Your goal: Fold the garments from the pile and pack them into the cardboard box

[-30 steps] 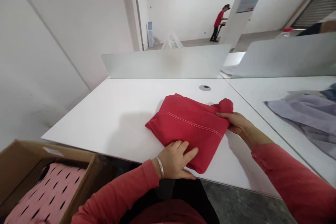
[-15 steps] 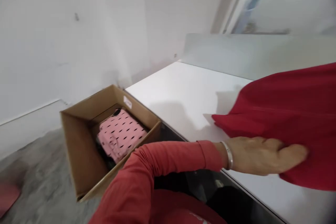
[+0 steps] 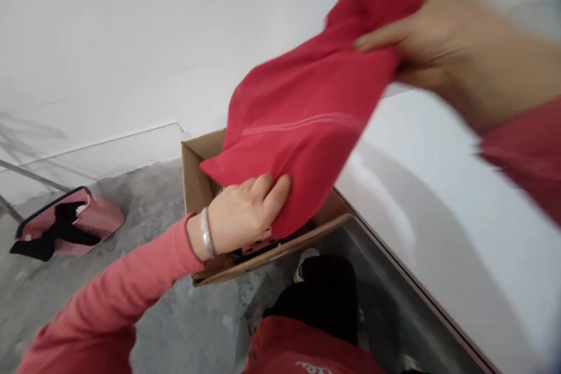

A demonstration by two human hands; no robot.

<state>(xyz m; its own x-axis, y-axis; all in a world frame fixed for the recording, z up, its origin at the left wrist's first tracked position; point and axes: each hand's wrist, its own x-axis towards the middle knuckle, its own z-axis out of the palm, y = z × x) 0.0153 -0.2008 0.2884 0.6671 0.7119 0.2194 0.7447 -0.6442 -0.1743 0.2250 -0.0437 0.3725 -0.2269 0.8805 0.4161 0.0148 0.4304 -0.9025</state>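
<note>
A red piece of cloth [image 3: 302,99], which looks like a garment with a stitched seam, is stretched between my two hands above a cardboard box [image 3: 193,175]. My left hand [image 3: 245,210], with a silver bangle at the wrist, pinches its lower edge over the box's near side. Higher up on the right, my right hand [image 3: 447,41] grips the other end, thumb on top; it is blurred. Inside the box, a bit of pink dotted cloth [image 3: 260,243] shows under the red cloth, which hides most of the contents.
The white tabletop [image 3: 421,198] lies to the right of the box. A pink bin [image 3: 99,219] with black cloth in it stands on the grey concrete floor [image 3: 158,315] at left, beside thin metal legs. A white wall [image 3: 123,41] rises behind.
The red cloth has moved left from over the tabletop to above the box. My right hand has come into view holding it. The view has turned left, showing the pink bin.
</note>
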